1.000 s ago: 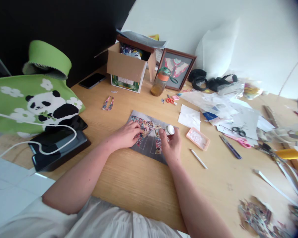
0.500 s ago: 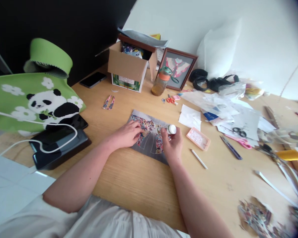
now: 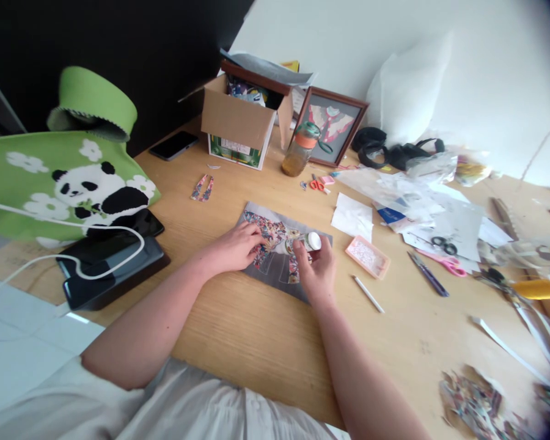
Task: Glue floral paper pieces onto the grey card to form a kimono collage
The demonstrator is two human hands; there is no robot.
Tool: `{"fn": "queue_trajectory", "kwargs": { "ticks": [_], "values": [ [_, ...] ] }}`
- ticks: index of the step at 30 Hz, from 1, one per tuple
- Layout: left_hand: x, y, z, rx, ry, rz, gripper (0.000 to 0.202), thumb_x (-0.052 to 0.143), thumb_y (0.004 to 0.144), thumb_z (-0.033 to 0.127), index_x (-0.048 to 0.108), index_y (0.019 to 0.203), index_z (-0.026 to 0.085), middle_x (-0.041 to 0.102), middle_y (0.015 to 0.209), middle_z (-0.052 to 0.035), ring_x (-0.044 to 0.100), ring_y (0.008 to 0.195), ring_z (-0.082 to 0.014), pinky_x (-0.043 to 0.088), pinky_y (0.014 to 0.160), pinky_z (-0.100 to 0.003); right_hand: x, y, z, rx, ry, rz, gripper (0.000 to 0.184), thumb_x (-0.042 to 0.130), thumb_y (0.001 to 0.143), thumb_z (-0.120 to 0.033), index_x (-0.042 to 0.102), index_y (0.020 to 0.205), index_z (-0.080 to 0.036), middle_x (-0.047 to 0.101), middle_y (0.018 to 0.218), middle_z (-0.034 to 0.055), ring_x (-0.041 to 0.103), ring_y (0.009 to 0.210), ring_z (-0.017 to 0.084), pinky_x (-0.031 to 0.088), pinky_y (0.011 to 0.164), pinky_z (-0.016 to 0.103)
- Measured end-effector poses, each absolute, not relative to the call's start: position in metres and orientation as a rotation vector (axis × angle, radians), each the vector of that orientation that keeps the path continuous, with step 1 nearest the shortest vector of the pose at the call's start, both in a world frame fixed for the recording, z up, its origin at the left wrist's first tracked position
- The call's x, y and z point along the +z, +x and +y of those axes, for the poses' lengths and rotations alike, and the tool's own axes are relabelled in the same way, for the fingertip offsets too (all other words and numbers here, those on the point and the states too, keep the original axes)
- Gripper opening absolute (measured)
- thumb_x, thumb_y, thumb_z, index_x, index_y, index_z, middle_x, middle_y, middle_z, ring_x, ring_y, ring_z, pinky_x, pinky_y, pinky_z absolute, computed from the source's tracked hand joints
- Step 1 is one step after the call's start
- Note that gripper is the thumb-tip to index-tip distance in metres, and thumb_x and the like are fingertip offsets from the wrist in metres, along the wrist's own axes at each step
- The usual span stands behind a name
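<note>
A grey sheet (image 3: 278,282) lies flat on the table with pale outlines drawn on it. Pieces of flowered fabric (image 3: 271,231) in red, blue and cream cover part of those outlines in a garment-like shape. My left hand (image 3: 244,245) rests on the left side of the fabric, palm down, its fingers loosely bent and holding nothing. Over the sheet's right side, my right hand (image 3: 318,272) grips a small glue bottle (image 3: 310,242) between thumb and fingers. The bottle is tilted, its round white end toward the upper right; its other end points at the fabric, with the tip unclear.
Right of the sheet are a pink tray (image 3: 368,256) of small white bits, a white pencil (image 3: 369,294), a cutter (image 3: 428,274) and pink scissors (image 3: 444,263). A drink bottle (image 3: 297,150), cardboard box (image 3: 238,116) and picture frame (image 3: 332,125) stand behind. Phones (image 3: 112,269) lie left.
My right hand has tilted the bottle a little, its white end moving slightly left and toward me. My left hand stays on the fabric. The whole view has shifted slightly.
</note>
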State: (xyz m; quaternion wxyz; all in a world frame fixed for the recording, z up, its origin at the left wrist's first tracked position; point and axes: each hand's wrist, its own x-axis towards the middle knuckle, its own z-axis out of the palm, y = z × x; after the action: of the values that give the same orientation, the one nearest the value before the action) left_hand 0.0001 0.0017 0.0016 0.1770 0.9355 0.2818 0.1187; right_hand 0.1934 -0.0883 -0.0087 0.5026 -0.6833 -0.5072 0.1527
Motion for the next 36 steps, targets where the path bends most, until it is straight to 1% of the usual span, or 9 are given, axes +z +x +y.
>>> {"fn": "queue_trajectory", "kwargs": {
  "ticks": [7,10,15,19,23,27,30,32,36],
  "values": [
    [0.0012,0.0002,0.002,0.324,2.631,0.796,0.029,0.057,0.089,0.013,0.068,0.116,0.012,0.059,0.114,-0.0117,0.052,0.117,-0.0267,0.043,0.107,-0.04,-0.0076,0.1922,-0.089,0.419,-1.634,-1.261,0.037,0.064,0.084,-0.056,0.049,0.08,-0.022,0.055,0.066,-0.0019,0.052,0.059,0.015,0.041,0.056,0.028],
    [0.0008,0.0002,0.0016,0.33,2.633,0.797,0.029,0.057,0.089,0.013,0.068,0.116,0.014,0.059,0.114,-0.0109,0.052,0.117,-0.0264,0.043,0.107,-0.041,-0.0082,0.1921,-0.0888,0.356,-1.643,-1.226,0.037,0.064,0.083,-0.056,0.05,0.082,-0.022,0.055,0.069,-0.0013,0.051,0.061,0.015,0.04,0.055,0.027],
    [0.0005,-0.0001,0.0014,0.34,2.645,0.795,0.028,0.057,0.089,0.013,0.068,0.115,0.015,0.06,0.114,-0.0104,0.053,0.116,-0.0258,0.045,0.106,-0.041,-0.0069,0.1915,-0.0899,0.416,-1.631,-1.275,0.038,0.063,0.084,-0.056,0.048,0.079,-0.022,0.054,0.065,-0.0022,0.052,0.059,0.015,0.041,0.056,0.027],
    [0.0014,-0.0003,0.0018,0.35,2.646,0.794,0.028,0.057,0.089,0.013,0.068,0.114,0.018,0.06,0.113,-0.0092,0.054,0.116,-0.0252,0.045,0.106,-0.041,-0.006,0.1924,-0.0903,0.41,-1.651,-1.261,0.039,0.063,0.083,-0.057,0.048,0.078,-0.022,0.054,0.065,-0.0017,0.051,0.06,0.016,0.039,0.054,0.027],
    [0.0007,-0.0006,0.0022,0.342,2.637,0.794,0.03,0.057,0.088,0.012,0.067,0.116,0.016,0.059,0.113,-0.0105,0.053,0.116,-0.0261,0.045,0.106,-0.042,-0.0071,0.193,-0.0902,0.43,-1.635,-1.299,0.04,0.063,0.083,-0.057,0.045,0.075,-0.023,0.049,0.061,-0.0034,0.047,0.057,0.014,0.037,0.053,0.026],
    [-0.0009,-0.0007,0.0025,0.351,2.646,0.796,0.03,0.057,0.088,0.013,0.067,0.116,0.017,0.059,0.113,-0.0096,0.053,0.116,-0.0257,0.045,0.105,-0.041,-0.0077,0.1927,-0.091,0.425,-1.634,-1.288,0.038,0.063,0.083,-0.056,0.046,0.076,-0.023,0.051,0.063,-0.0031,0.048,0.057,0.014,0.037,0.053,0.026],
    [-0.0006,-0.0005,0.0024,0.339,2.648,0.798,0.029,0.057,0.088,0.013,0.067,0.116,0.016,0.059,0.113,-0.0102,0.053,0.116,-0.0258,0.045,0.105,-0.041,-0.0071,0.1928,-0.0917,0.425,-1.638,-1.31,0.038,0.064,0.083,-0.055,0.045,0.074,-0.022,0.049,0.062,-0.0032,0.048,0.058,0.014,0.037,0.054,0.026],
    [0.0003,-0.0003,0.0022,0.331,2.641,0.798,0.029,0.058,0.088,0.013,0.067,0.116,0.014,0.059,0.114,-0.011,0.053,0.117,-0.0259,0.044,0.106,-0.04,-0.0068,0.1931,-0.0919,0.396,-1.642,-1.279,0.037,0.064,0.083,-0.055,0.048,0.077,-0.022,0.051,0.065,-0.0023,0.049,0.061,0.015,0.038,0.055,0.027],
    [0.001,-0.0003,0.0021,0.344,2.633,0.798,0.029,0.058,0.088,0.013,0.068,0.115,0.015,0.06,0.113,-0.011,0.053,0.116,-0.026,0.045,0.105,-0.041,-0.0062,0.1926,-0.0919,0.41,-1.646,-1.287,0.037,0.064,0.083,-0.055,0.048,0.076,-0.022,0.051,0.064,-0.002,0.05,0.061,0.016,0.038,0.056,0.027]
  ]
}}
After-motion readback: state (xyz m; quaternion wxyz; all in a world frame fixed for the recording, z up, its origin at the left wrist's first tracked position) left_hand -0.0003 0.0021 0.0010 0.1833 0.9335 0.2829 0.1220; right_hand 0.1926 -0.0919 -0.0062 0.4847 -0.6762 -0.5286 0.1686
